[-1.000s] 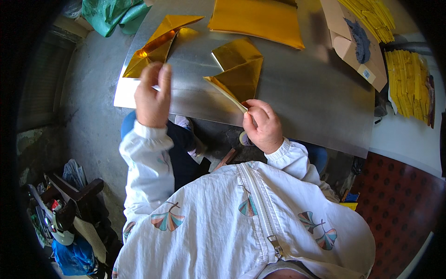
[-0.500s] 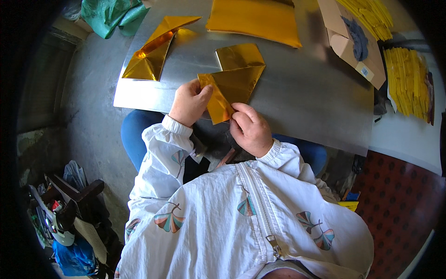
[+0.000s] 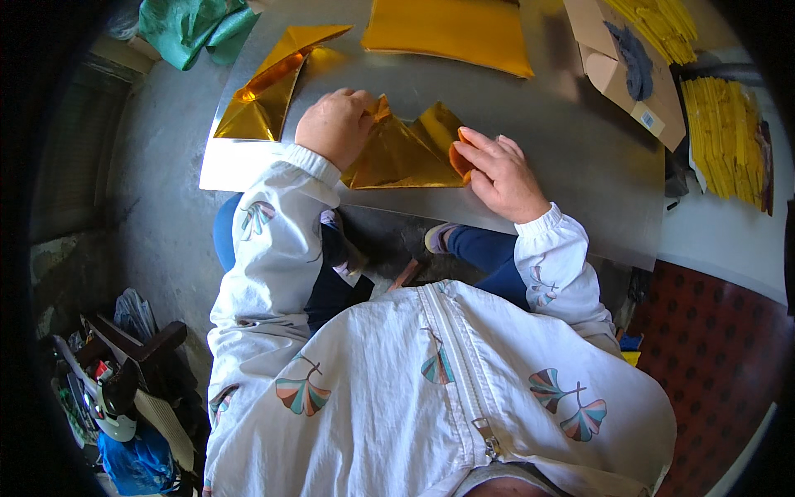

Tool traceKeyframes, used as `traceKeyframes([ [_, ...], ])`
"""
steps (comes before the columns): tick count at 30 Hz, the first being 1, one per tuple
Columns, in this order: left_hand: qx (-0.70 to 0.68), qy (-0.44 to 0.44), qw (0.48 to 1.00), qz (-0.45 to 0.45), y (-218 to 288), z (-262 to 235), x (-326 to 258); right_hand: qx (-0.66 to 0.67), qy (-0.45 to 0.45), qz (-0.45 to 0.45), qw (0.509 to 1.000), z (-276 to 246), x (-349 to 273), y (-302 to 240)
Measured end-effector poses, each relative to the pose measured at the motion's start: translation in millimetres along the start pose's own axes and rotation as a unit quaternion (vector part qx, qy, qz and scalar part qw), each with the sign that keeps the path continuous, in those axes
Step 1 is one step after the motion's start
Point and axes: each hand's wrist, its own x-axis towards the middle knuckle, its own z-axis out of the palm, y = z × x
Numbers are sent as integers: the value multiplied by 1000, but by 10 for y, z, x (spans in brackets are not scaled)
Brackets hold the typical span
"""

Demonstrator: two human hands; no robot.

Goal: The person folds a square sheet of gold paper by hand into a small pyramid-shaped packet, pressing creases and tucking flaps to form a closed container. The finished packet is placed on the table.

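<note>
The left hand is pressing down, fingers curled, on the left part of a gold foil sheet that is lying on the grey counter near its front edge. The right hand is resting on the sheet's right corner, fingers stretched out flat and the thumb tucked under a small folded flap, so it is pinching that corner rather than gripping the whole sheet. Between the two hands the sheet is standing up in a crumpled peak instead of lying flat.

From the sheet outward: to its left a second folded gold piece is lying apart from it, reaching toward the counter's left edge. Behind the sheet, well apart, a flat stack of gold sheets is sitting at the far side. To the sheet's far right an open cardboard box is lying, and beyond it a pile of yellow paper. A green cloth is bunched beyond the far left corner.

The foil looks thin and slick, so the likeliest trouble is a crooked crease: if the left hand is sliding while the right is folding, the edges may be drifting out of line. Pressing the raised peak down hard could be wrinkling or tearing it. The sheet is also close to the front edge, where a push might be sending it off the counter.
</note>
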Motion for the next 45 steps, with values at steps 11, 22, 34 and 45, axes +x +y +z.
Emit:
traceKeyframes([
  [11, 3, 34, 986, 162, 409, 558, -806, -44, 12, -5, 999, 95, -201, -172],
  [22, 37, 54, 968, 241, 254, 586, -963, -56, 50, -78, 994, 262, -353, -384],
  [34, 78, 330, 913, 228, 458, -399, -687, 427, 99, 54, 897, -406, -210, -497],
  [45, -21, -40, 977, 207, 373, 322, -762, 454, -91, 354, 813, -7, 146, -13],
])
